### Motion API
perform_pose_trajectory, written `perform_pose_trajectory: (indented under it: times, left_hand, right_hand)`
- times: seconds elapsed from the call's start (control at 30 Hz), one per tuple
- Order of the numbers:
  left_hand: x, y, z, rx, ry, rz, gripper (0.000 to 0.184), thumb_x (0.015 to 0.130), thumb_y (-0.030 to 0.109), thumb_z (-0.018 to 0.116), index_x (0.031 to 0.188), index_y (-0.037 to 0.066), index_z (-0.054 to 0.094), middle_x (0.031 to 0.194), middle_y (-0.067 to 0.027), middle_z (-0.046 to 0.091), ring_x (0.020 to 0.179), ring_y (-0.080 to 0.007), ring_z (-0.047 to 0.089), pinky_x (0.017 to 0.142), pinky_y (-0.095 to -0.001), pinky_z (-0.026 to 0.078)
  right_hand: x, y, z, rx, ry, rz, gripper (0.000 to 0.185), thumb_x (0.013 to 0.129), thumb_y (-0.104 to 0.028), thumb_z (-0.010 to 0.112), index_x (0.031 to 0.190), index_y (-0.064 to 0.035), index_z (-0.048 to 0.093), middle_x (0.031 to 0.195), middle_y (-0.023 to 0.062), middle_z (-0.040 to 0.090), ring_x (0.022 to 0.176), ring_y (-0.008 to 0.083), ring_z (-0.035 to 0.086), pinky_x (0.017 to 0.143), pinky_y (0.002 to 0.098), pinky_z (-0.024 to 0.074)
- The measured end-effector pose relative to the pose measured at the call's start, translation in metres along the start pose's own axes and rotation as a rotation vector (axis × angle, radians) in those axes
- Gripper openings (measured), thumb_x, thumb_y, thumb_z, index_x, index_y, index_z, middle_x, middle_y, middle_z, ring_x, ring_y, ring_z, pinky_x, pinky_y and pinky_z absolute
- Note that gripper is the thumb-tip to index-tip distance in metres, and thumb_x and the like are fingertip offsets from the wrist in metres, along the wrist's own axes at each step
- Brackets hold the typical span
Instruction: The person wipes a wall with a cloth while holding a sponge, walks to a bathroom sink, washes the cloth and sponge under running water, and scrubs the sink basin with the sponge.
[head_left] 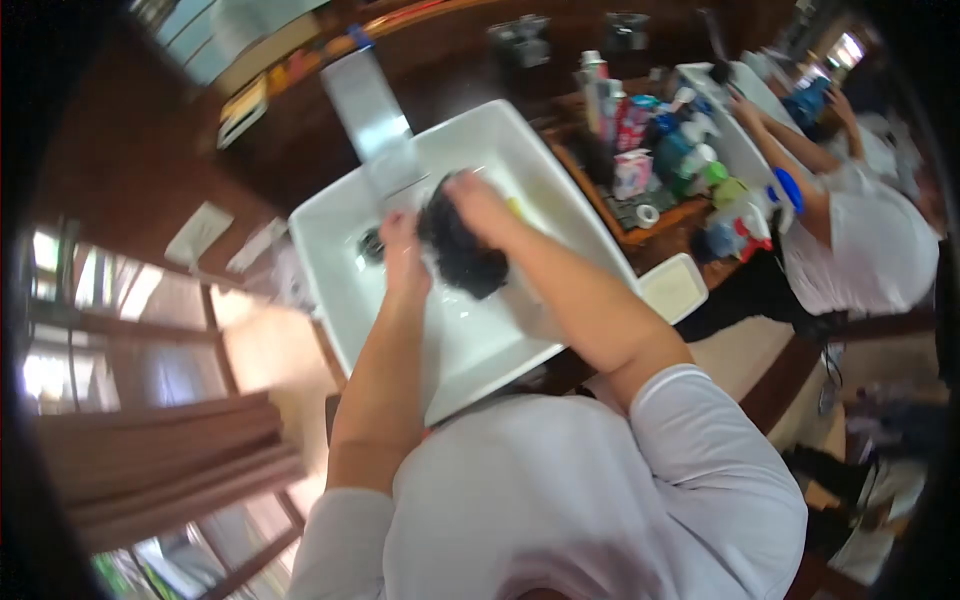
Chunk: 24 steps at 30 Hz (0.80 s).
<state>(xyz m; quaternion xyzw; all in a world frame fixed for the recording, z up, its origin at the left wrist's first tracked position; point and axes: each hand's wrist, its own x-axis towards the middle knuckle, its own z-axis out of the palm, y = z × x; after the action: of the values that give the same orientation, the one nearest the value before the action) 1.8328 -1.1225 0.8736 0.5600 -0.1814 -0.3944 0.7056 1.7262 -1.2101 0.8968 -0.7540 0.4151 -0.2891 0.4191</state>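
Note:
A dark, wet, bunched item, which looks like cloth or hair, (460, 245) hangs over the inside of a white rectangular sink (540, 150). My right hand (478, 208) has its fingers wrapped on the upper part of the dark item. My left hand (402, 245) is at its left side, near the metal faucet (375, 125); its fingers are blurred, and what they hold is hidden. The round drain (372, 246) shows left of my left hand. A small yellow thing (515, 207) lies partly behind my right wrist.
Right of the sink, a wooden tray (590, 190) holds several bottles and tubes. A cream rectangular dish (674, 290) sits at the sink's right corner. Another person in a white shirt (860, 245) works at a second sink (735, 140). A phone-like object (243, 110) lies at the upper left.

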Motion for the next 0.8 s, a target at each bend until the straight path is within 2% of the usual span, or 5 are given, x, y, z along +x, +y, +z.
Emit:
perform_pose_trajectory:
  times: [0.23, 0.5, 0.57, 0.7, 0.8]
  left_hand:
    - [-0.018, 0.013, 0.008, 0.165, -0.488, 0.014, 0.068, 0.071, 0.021, 0.069, 0.126, 0.000, 0.033, 0.113, -0.0136, 0.049, 0.102, -0.0213, 0.048, 0.081, -0.0320, 0.042]
    - [-0.012, 0.052, 0.000, 0.169, 0.092, -0.002, 0.040, 0.073, -0.002, 0.053, 0.111, 0.002, 0.039, 0.099, -0.0125, 0.050, 0.088, -0.0213, 0.053, 0.071, -0.0286, 0.046]
    - [-0.026, 0.055, 0.001, 0.439, 0.067, 0.149, 0.039, 0.072, -0.003, 0.052, 0.109, 0.003, 0.040, 0.099, -0.0122, 0.049, 0.085, -0.0204, 0.053, 0.070, -0.0278, 0.045]
    - [-0.042, 0.057, 0.002, 0.077, -0.421, 0.076, 0.037, 0.067, -0.006, 0.051, 0.102, 0.005, 0.046, 0.096, -0.0086, 0.049, 0.082, -0.0198, 0.050, 0.077, -0.0284, 0.041]
    - [-0.041, 0.059, -0.007, -0.443, -0.375, -0.026, 0.028, 0.072, 0.004, 0.051, 0.100, 0.008, 0.049, 0.093, -0.0061, 0.051, 0.089, -0.0202, 0.050, 0.084, -0.0314, 0.040]
  right_hand:
    - [-0.002, -0.046, -0.018, 1.148, 0.121, 0.121, 0.018, 0.086, -0.014, 0.050, 0.100, -0.0019, 0.048, 0.090, 0.0098, 0.056, 0.079, 0.0190, 0.057, 0.071, 0.0326, 0.0472]
    - [-0.013, -0.008, -0.012, 0.367, -0.132, 0.484, 0.038, 0.086, -0.037, 0.050, 0.110, -0.0078, 0.042, 0.104, 0.0094, 0.050, 0.089, 0.0211, 0.054, 0.071, 0.0375, 0.0482]
    - [-0.022, -0.018, 0.002, 0.595, -0.295, 0.595, 0.047, 0.086, -0.045, 0.046, 0.118, -0.0117, 0.037, 0.111, 0.0093, 0.046, 0.095, 0.0242, 0.052, 0.070, 0.0416, 0.0495]
    - [-0.030, -0.033, 0.006, 1.000, -0.416, 0.734, 0.041, 0.086, -0.041, 0.047, 0.113, -0.0104, 0.044, 0.107, 0.0101, 0.051, 0.094, 0.0234, 0.055, 0.070, 0.0413, 0.0509]
    - [-0.024, -0.019, 0.015, 1.231, -0.298, 0.550, 0.022, 0.085, -0.026, 0.053, 0.097, -0.0084, 0.051, 0.094, 0.0084, 0.055, 0.087, 0.0163, 0.055, 0.066, 0.0323, 0.0495]
